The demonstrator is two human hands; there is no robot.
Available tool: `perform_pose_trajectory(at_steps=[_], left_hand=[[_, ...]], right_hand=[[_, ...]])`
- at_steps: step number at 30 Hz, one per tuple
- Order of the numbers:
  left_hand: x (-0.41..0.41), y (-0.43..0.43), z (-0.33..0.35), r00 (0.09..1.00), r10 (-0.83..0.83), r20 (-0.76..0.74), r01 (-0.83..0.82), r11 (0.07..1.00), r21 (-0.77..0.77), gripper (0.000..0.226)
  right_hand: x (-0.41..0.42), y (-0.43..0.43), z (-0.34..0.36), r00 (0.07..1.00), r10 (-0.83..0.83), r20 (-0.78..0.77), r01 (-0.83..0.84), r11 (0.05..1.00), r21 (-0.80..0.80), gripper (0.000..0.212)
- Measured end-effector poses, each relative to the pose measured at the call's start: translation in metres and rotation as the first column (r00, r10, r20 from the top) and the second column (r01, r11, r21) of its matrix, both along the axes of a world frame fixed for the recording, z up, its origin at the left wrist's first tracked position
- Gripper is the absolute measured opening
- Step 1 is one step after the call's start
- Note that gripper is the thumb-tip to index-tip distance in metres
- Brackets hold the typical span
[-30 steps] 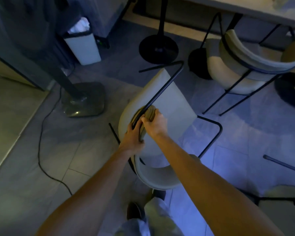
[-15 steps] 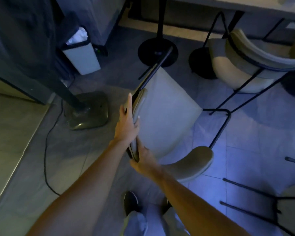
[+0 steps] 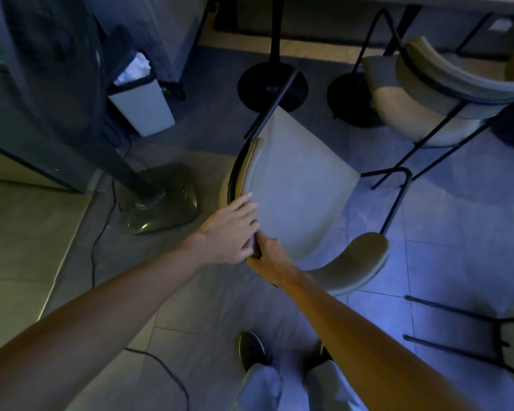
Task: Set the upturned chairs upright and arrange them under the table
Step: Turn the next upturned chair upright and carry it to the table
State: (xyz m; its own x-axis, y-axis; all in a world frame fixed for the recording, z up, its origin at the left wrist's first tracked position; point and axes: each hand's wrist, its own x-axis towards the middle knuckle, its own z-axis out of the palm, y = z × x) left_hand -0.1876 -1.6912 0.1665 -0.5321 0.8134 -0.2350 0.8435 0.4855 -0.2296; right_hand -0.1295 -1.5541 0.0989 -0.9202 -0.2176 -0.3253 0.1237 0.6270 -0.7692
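A pale upholstered chair (image 3: 294,185) with a thin black metal frame is tipped on its side in front of me, the flat underside of its seat facing up. Its curved backrest (image 3: 350,262) points toward my feet. My left hand (image 3: 229,229) lies on the seat's left edge, fingers over the frame. Just below it, my right hand (image 3: 267,256) grips the same edge. A second pale chair (image 3: 433,93) stands upright at the table's edge (image 3: 487,0), top right. Legs of a third chair (image 3: 457,330) lie at the right edge.
Two black round table bases (image 3: 272,84) (image 3: 350,96) stand beyond the chair. A white bin (image 3: 143,105) and a floor-stand base (image 3: 163,197) with a trailing cable (image 3: 98,247) are on the left. My shoes (image 3: 251,350) are at the bottom, on grey tiles.
The chair has turned from upside down onto its side, backrest swinging right. My right hand has dropped below my left on the seat's edge. Over the last half second little has moved.
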Motion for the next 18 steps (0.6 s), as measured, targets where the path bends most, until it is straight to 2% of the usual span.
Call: perform_pose_trajectory(at_steps=[3,6,8,10,12,14,18], left_hand=[[-0.006,-0.003,0.004,0.998,-0.051,0.026,0.053,0.993,-0.102,0.048],[-0.013,0.012,0.001,0.999,0.024,-0.043,-0.037,0.944,-0.327,0.065],[-0.013,0.026,-0.003,0.99,0.115,-0.086,-0.141,0.881,-0.451,0.064],[-0.014,0.034,-0.005,0.978,0.181,-0.108,-0.21,0.831,-0.514,0.057],[-0.016,0.034,-0.005,0.978,0.171,-0.124,-0.211,0.818,-0.536,0.05],[-0.011,0.032,-0.009,0.992,0.088,-0.094,-0.124,0.845,-0.521,0.036],[0.023,0.054,-0.029,0.991,0.056,0.122,0.003,0.899,-0.437,0.024]], right_hand=[[-0.002,-0.006,-0.003,0.998,-0.047,-0.038,0.048,0.999,0.019,0.055],[0.006,-0.006,-0.013,0.998,-0.037,-0.059,0.039,0.999,0.031,0.064],[0.024,0.007,-0.026,1.0,0.021,-0.015,-0.019,0.992,0.128,0.067],[0.047,0.037,-0.041,0.998,0.059,0.008,-0.058,0.948,0.312,0.067],[0.064,0.074,-0.055,0.997,0.075,-0.036,-0.051,0.893,0.446,0.063],[0.071,0.102,-0.062,0.991,0.121,-0.051,-0.079,0.857,0.509,0.061],[0.073,0.111,-0.066,0.987,0.163,-0.014,-0.132,0.844,0.52,0.067]])
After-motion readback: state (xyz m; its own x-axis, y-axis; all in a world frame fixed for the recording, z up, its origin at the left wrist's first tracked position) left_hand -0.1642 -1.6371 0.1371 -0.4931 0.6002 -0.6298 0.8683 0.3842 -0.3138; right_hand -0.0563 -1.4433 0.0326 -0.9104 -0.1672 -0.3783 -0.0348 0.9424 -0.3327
